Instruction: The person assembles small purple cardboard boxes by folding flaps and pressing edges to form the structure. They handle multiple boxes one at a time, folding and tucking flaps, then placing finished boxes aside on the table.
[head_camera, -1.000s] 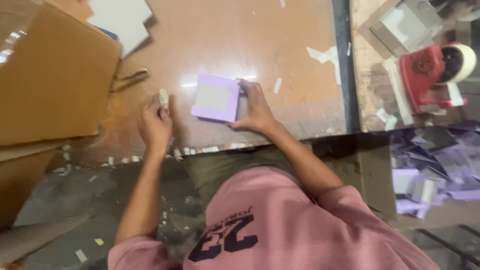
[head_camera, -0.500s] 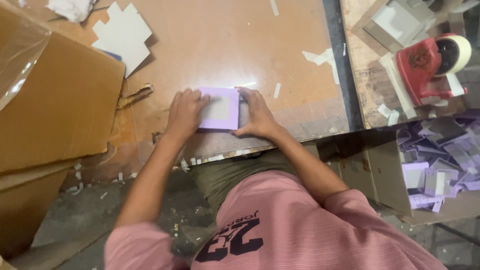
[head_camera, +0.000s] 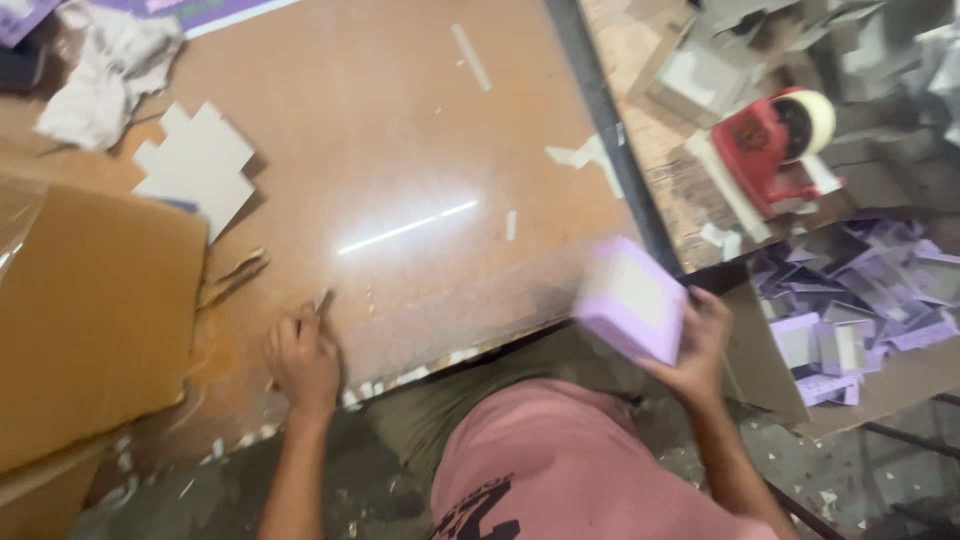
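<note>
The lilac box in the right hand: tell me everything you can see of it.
The lilac box is small, square and shallow, seemingly of card, with lilac sides and a paler, whitish broad face turned up toward the camera. It is blurred, so finer detail cannot be made out. The right hand grips it from its right edge, holding it tilted in the air past the wooden table's near right corner. Nothing else touches it.

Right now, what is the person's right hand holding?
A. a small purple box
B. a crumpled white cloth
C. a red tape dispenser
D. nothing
A: the right hand grips a small purple box, lifted off the brown table.
</note>
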